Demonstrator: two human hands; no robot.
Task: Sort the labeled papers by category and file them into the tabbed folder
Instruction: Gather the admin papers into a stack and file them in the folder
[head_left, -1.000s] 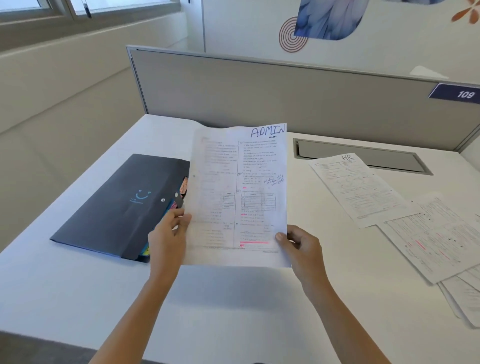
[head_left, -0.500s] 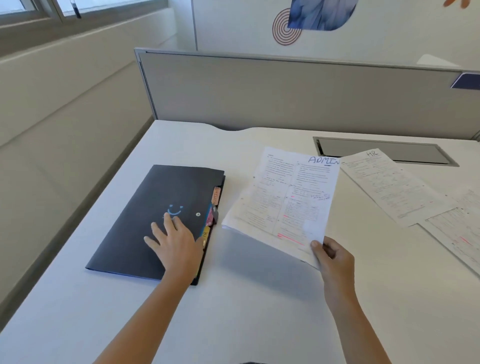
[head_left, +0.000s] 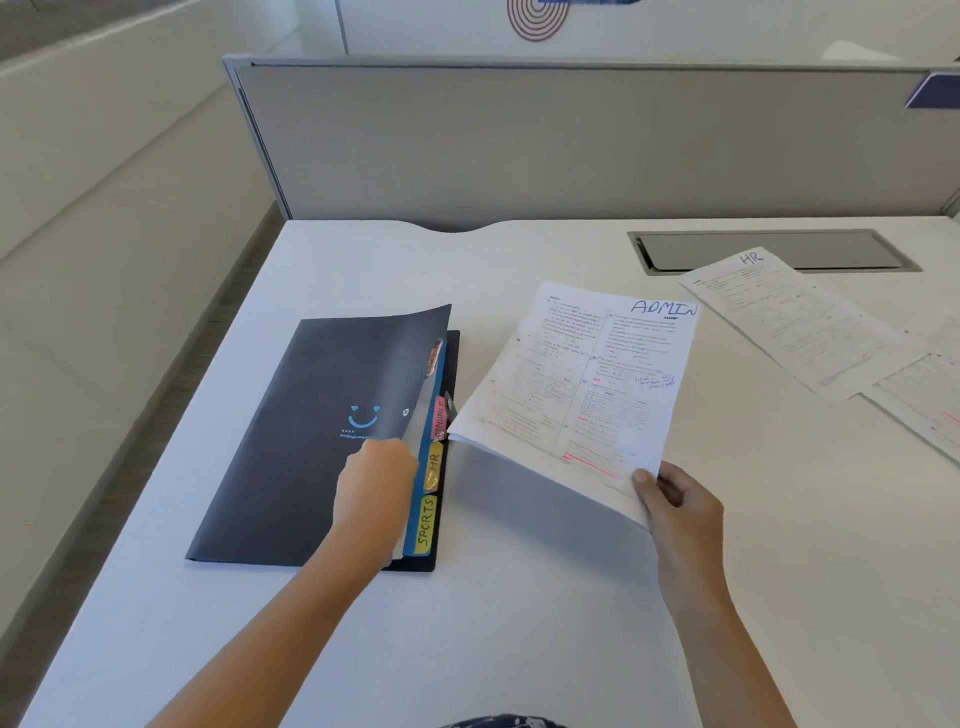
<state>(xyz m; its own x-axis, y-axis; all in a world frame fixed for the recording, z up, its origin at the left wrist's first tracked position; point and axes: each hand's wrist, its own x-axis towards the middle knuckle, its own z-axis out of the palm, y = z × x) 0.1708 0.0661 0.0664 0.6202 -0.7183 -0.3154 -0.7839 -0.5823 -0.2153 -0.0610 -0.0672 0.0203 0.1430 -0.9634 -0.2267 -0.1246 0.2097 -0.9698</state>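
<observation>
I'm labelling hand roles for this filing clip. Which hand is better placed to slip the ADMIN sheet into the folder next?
Right. The right hand pinches the ADMIN sheet by its near corner, beside the tabs. The left hand grips the folder cover, holding it raised, so it seems best kept there.

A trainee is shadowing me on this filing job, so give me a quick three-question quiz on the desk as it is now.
1. True or false: the right grip pinches the ADMIN paper by its near corner.
2. The left grip lifts the folder's: A) back cover B) front cover C) SPORTS tab
3. Which label is on the sheet lying flat by the cable hatch?
Key: 1 true; 2 B; 3 HR.
</observation>
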